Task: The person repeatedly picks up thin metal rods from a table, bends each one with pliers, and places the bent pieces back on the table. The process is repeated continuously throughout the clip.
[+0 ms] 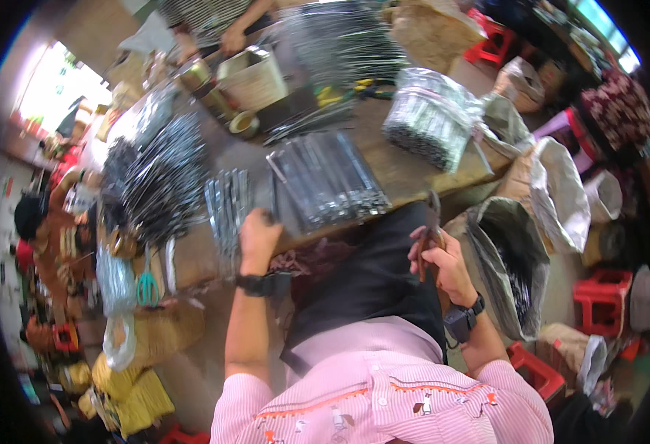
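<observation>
My left hand (260, 235) is at the table's near edge, fingers curled together beside a row of thin metal strips (227, 207). Something small and dark shows at its fingertips, too blurred to name. Just right of it lies a flat stack of dark, shiny strips (328, 177) with pale lower ends. Above my lap, off the table, my right hand (447, 263) is closed around pliers (432, 238) with brownish handles, their dark jaws pointing up and away from me. A large heap of loose thin strips (163, 181) lies to the left.
A plastic-wrapped bundle (430, 118) stands on the table's right. Beside my right arm is an open sack (487, 222) holding dark strips. Tape rolls (244, 125) and a box (252, 78) sit farther back. Another person's hand (234, 38) is across the table. Teal-handled scissors (147, 288) hang at left.
</observation>
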{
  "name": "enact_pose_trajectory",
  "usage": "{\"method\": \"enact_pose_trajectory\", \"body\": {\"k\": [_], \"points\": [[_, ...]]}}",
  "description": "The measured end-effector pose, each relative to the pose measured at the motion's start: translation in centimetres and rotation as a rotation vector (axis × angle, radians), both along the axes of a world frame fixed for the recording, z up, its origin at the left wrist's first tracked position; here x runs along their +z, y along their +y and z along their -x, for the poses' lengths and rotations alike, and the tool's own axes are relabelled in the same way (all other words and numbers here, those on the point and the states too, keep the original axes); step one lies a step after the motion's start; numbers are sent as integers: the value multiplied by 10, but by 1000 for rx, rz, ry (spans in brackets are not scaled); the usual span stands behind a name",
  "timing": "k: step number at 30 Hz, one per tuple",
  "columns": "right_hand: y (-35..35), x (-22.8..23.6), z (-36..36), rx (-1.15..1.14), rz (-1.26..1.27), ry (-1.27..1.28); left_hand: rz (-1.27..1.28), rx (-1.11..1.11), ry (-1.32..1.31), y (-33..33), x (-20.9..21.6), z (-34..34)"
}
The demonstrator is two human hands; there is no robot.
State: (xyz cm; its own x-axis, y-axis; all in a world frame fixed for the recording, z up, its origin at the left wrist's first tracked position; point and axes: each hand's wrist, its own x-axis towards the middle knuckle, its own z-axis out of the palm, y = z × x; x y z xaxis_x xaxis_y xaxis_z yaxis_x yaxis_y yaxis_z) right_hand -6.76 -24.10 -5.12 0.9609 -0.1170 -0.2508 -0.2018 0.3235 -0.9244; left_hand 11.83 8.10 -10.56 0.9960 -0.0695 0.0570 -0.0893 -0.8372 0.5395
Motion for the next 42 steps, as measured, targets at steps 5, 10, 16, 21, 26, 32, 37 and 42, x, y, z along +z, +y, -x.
{"method": "enact_pose_trajectory", "body": {"k": [5,10,16,21,26,32,37,42], "points": [[-27,-13,-4,-113,-127,1,135,25,271,0,7,-9],[-70,-38,-11,-247,-211,-6,835,31,567,-1,29,4],[-109,-56,-34,-356,-462,-77,1310,63,734,-5,62,28],[-113,-55,-62,-342,-172,53,1382,101,749,-24,80,54],[-103,-55,-84,-434,8,57,1347,-11,749,-40,88,72],[-114,-45,-57,-482,-357,77,1308,10,639,-22,94,86],[-133,-45,-61,-406,-687,31,1333,-8,642,-18,92,89],[-140,-40,-91,-436,-915,-63,1379,-136,716,-33,88,92]]}}
